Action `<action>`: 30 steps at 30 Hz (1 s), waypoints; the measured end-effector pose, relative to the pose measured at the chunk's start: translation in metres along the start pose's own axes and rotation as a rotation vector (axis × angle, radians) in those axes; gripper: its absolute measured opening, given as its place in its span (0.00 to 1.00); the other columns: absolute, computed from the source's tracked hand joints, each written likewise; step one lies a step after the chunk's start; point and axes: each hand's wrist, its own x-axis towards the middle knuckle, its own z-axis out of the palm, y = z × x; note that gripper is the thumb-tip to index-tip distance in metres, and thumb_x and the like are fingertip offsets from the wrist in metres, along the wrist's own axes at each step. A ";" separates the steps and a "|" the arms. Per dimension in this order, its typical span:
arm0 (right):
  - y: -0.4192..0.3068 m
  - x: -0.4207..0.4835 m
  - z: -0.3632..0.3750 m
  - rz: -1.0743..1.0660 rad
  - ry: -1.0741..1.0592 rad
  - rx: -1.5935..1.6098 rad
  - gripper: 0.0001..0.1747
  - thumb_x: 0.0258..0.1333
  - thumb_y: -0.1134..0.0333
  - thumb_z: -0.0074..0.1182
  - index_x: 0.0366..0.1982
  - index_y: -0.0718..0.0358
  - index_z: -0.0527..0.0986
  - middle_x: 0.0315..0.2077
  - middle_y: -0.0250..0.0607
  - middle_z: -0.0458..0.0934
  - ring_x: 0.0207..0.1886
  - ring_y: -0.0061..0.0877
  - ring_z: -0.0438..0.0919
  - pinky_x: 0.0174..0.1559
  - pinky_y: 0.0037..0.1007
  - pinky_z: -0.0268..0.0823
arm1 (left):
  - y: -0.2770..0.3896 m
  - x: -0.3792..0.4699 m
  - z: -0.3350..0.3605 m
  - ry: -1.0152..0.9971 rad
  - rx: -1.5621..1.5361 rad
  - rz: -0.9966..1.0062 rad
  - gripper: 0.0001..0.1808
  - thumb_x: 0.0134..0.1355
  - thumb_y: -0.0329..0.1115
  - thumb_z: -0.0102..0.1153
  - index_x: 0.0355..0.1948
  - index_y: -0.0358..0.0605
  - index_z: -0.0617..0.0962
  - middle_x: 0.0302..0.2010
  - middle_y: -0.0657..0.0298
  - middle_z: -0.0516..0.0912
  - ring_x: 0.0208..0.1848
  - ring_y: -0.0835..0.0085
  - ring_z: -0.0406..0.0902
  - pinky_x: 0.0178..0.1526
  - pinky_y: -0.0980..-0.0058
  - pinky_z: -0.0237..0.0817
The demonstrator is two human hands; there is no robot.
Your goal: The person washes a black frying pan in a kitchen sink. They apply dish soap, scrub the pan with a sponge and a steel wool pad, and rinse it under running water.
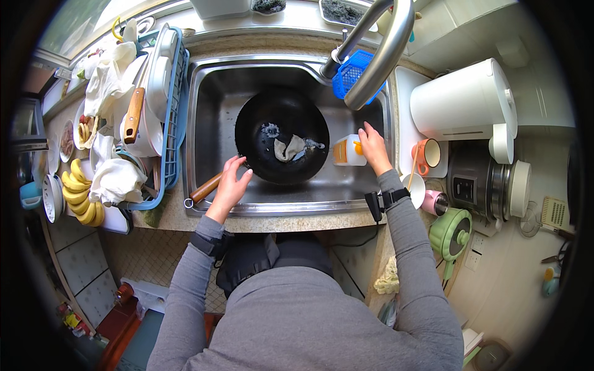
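Note:
A black wok (260, 157) rests in the stainless steel sink (216, 116), its wooden handle (206, 187) pointing to the lower left. Inside it lie a pale crumpled cloth (290, 148) and some whitish suds. My left hand (228, 183) is over the handle's inner end near the wok's rim, fingers apart and not wrapped around it. On the wok's right is a white bottle (349, 157) with an orange label and a yellow cap. My right hand (375, 148) is against its cap side with fingers fairly straight; whether they grip it is hidden.
A steel faucet (378, 60) arches over the sink's back right corner beside a blue basket (348, 74). At left stands a blue dish rack (172, 139) with dishes and cloths, near bananas (81, 192). An orange mug (424, 155) and a white appliance (459, 102) stand right.

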 end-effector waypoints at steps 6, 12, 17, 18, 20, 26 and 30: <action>-0.004 -0.005 0.010 -0.020 0.049 -0.016 0.26 0.64 0.59 0.40 0.58 0.67 0.68 0.52 0.59 0.72 0.55 0.51 0.71 0.58 0.42 0.63 | -0.009 -0.003 0.006 0.023 0.051 0.041 0.25 0.61 0.40 0.59 0.58 0.43 0.73 0.64 0.47 0.66 0.61 0.55 0.70 0.52 0.70 0.67; -0.007 -0.003 0.005 -0.010 0.008 -0.066 0.26 0.64 0.60 0.40 0.59 0.65 0.67 0.54 0.58 0.71 0.56 0.50 0.70 0.58 0.43 0.63 | -0.001 -0.005 -0.001 0.042 0.013 0.027 0.25 0.61 0.39 0.59 0.58 0.43 0.73 0.64 0.47 0.66 0.59 0.55 0.71 0.56 0.69 0.65; -0.007 -0.001 0.008 -0.077 -0.015 -0.137 0.26 0.63 0.60 0.41 0.59 0.64 0.67 0.54 0.57 0.71 0.57 0.49 0.70 0.58 0.43 0.63 | 0.000 -0.009 -0.003 0.067 0.012 -0.002 0.25 0.61 0.39 0.59 0.58 0.42 0.73 0.64 0.48 0.66 0.56 0.57 0.72 0.57 0.68 0.65; -0.009 -0.002 0.008 -0.036 -0.016 -0.145 0.25 0.62 0.60 0.42 0.58 0.63 0.69 0.54 0.57 0.71 0.58 0.48 0.69 0.58 0.43 0.64 | -0.001 -0.009 -0.001 0.068 0.017 0.006 0.25 0.60 0.39 0.59 0.58 0.42 0.73 0.64 0.48 0.66 0.56 0.57 0.72 0.57 0.68 0.64; -0.017 -0.005 0.005 -0.089 0.045 -0.220 0.24 0.63 0.58 0.41 0.56 0.62 0.71 0.54 0.56 0.72 0.55 0.48 0.72 0.55 0.43 0.67 | -0.002 -0.008 0.002 0.076 0.029 0.026 0.25 0.60 0.38 0.59 0.58 0.42 0.73 0.64 0.48 0.66 0.56 0.57 0.72 0.57 0.67 0.64; -0.053 -0.012 -0.033 0.158 -0.216 -0.580 0.32 0.56 0.43 0.47 0.46 0.65 0.76 0.40 0.52 0.81 0.40 0.46 0.81 0.41 0.43 0.74 | -0.004 -0.016 -0.001 0.106 -0.019 0.001 0.24 0.61 0.38 0.59 0.57 0.42 0.73 0.63 0.48 0.66 0.61 0.54 0.69 0.59 0.66 0.62; -0.057 -0.014 -0.050 0.350 -0.296 -0.165 0.25 0.48 0.51 0.59 0.35 0.69 0.80 0.30 0.53 0.83 0.36 0.41 0.84 0.40 0.40 0.75 | -0.005 -0.021 -0.008 0.160 0.001 0.040 0.24 0.61 0.38 0.59 0.57 0.42 0.73 0.63 0.48 0.66 0.62 0.54 0.68 0.61 0.66 0.60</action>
